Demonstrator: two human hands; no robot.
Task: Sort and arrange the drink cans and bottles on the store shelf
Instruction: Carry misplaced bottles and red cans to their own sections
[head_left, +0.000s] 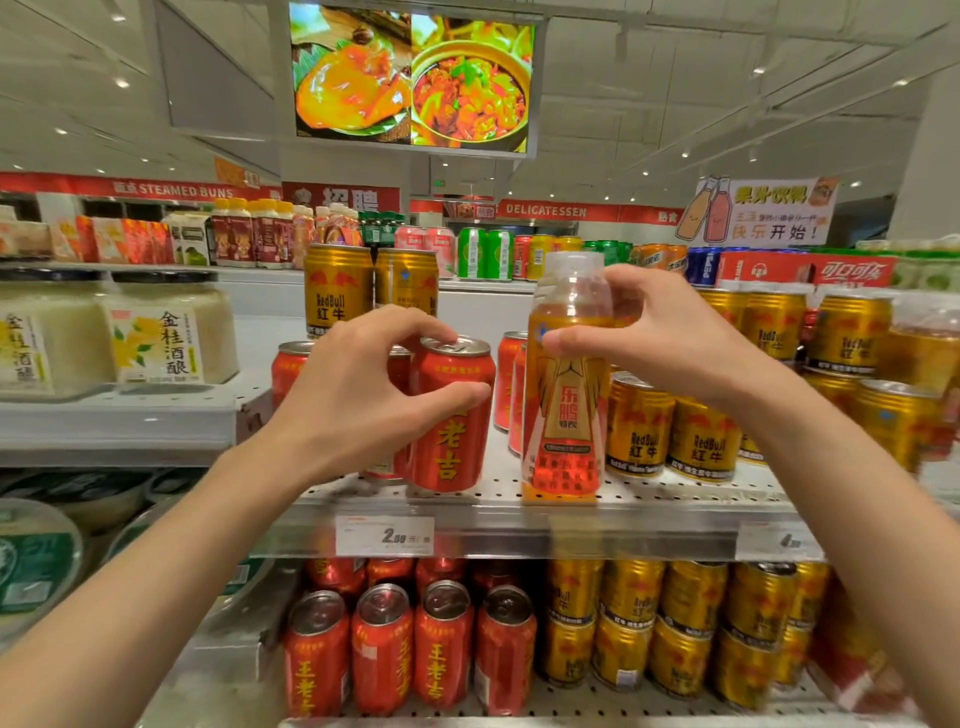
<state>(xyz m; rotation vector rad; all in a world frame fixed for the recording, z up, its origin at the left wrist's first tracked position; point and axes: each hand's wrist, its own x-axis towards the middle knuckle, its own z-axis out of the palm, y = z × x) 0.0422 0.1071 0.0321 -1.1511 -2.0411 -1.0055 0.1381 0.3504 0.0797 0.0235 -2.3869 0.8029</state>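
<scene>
A red drink can (453, 431) stands near the front of the perforated upper shelf (670, 496). My left hand (358, 389) grips it, thumb across its front and index finger over its rim. More red cans (509, 384) stand behind and beside it. To its right a tall orange bottle with a clear cap (566, 415) stands upright at the shelf's front edge. My right hand (665, 338) holds that bottle at the shoulder, thumb in front and fingers behind the neck. Gold Red Bull cans (675, 436) sit just right of the bottle.
Two gold cans (371, 288) stand at the back of the shelf above the red ones. Jars of rice wine (166, 332) fill the shelf to the left. On the lower shelf are rows of red cans (410, 649) and gold cans (639, 629). A price tag (384, 535) hangs on the shelf edge.
</scene>
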